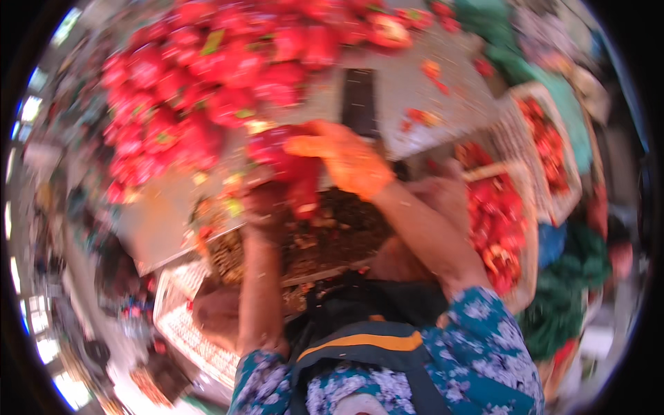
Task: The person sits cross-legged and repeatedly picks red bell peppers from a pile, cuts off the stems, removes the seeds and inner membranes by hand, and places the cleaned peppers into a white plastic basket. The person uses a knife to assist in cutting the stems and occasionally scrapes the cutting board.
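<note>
A red bell pepper [277, 150] is between my hands at the near edge of the metal table. My right hand [345, 158], in an orange glove, has its fingers wrapped over the pepper's right side. Just below, my left hand [264, 199] is against the pepper's lower left. Motion blur hides its fingers, so its grip is unclear. Another red piece [303, 194] hangs between the hands; whether it belongs to the same pepper cannot be told. A large heap of red bell peppers [207, 78] covers the table beyond.
The metal tabletop [410, 104] bears scattered pepper scraps [420, 118] and a dark slot [359, 98]. Below my hands is a container of dark scraps [353, 218]. Crates of red peppers [495, 223] and pepper pieces [542, 145] stand at right, near green netting [557, 290]. A pale crate [181, 321] is at lower left.
</note>
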Demonstrator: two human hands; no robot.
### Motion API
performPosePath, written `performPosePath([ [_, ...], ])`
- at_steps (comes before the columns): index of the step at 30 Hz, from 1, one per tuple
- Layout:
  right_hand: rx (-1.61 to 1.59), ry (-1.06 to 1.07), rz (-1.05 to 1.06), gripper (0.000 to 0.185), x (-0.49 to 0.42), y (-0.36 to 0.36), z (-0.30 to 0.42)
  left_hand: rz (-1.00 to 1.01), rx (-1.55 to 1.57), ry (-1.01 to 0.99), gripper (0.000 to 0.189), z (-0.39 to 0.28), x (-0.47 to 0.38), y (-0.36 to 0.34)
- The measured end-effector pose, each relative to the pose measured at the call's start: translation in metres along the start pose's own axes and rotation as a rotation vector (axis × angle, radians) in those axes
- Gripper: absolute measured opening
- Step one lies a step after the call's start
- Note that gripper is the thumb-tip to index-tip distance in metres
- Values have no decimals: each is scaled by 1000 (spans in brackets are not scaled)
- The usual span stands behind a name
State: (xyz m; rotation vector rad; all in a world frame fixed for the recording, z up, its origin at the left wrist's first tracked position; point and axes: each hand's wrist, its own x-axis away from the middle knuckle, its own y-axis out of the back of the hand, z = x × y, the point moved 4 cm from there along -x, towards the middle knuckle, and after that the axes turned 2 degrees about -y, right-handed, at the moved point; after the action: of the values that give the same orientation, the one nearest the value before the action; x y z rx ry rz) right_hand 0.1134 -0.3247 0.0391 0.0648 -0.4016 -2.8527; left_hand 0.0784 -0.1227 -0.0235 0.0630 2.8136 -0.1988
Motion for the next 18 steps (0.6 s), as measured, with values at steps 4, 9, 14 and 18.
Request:
performPosePath([
  [4,-527,8,23,28,1,6,10,143,-876,-220,42,-32,-1,3],
  [9,-732,33,-111,42,-5,13,6,71,-393,97,37,-22,-29,7],
  [14,-430,114,-168,34,2,26,16,202,-25,24,9,-39,-26,-7],
  [18,-883,-115,-89,24,-2,27,17,388,-199,339,12,-47,-45,18],
])
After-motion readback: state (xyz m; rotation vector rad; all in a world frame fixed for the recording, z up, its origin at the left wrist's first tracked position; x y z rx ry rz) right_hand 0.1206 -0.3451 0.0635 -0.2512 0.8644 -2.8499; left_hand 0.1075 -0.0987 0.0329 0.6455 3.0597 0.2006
